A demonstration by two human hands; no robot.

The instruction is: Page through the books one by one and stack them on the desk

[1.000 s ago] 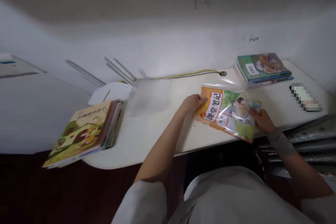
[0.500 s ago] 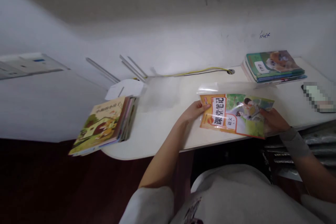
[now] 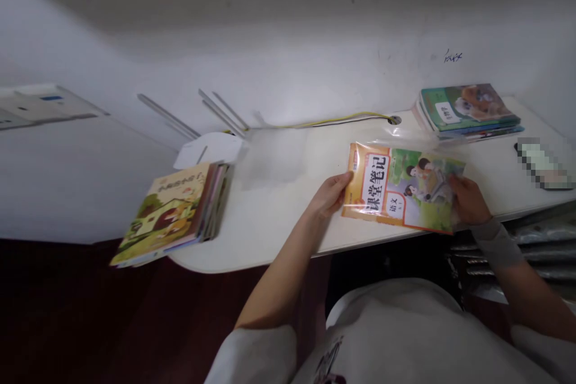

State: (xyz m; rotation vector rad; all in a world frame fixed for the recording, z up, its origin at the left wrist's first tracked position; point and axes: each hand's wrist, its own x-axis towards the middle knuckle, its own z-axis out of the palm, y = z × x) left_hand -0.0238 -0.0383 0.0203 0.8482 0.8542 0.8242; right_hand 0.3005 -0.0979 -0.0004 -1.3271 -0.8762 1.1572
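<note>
While the white desk (image 3: 279, 222) spans the view, a pile of picture books (image 3: 173, 213) overhangs its left end. The orange-and-green workbook (image 3: 402, 195), inside a clear plastic cover, is held near the desk's front edge; a smaller book stack (image 3: 470, 109) sits at its far right corner. The left hand (image 3: 330, 195) pinches the workbook's left edge, and the right hand (image 3: 470, 201) grasps its right edge.

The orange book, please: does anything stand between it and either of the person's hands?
Nothing visible does. The left hand grips the orange book at its left edge and the right hand at its right edge.
</note>
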